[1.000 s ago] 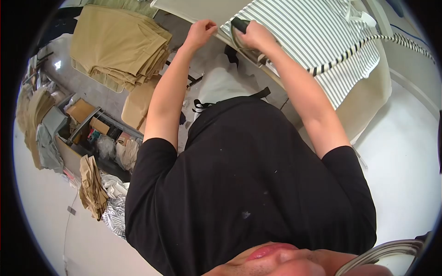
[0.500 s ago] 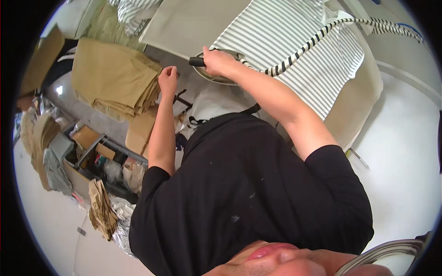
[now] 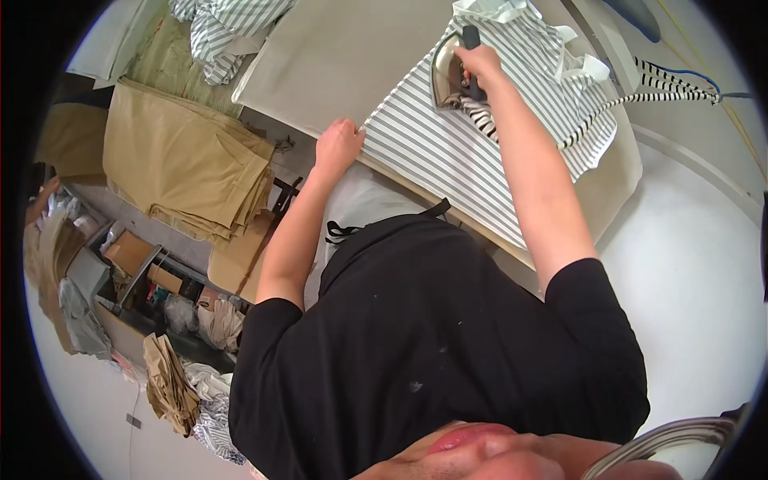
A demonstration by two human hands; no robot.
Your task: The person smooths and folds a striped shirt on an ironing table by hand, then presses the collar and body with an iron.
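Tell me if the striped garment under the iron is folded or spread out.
Spread out: the striped garment lies broad and mostly flat across the pale board, its stripes showing in long lines around the iron.

Ironing table (image 3: 344,64): placed ahead; a garment (image 3: 432,136) is laid on its right part.
Iron (image 3: 445,74): held by the right hand (image 3: 480,68) at the garment's left edge; its cord (image 3: 596,118) is led rightward.
Left hand (image 3: 340,146): held beside the garment's near-left corner (contact cannot be told).
Folded cloth stack (image 3: 180,160): set left of the table.
Crumpled cloth (image 3: 228,36): heaped behind the stack.
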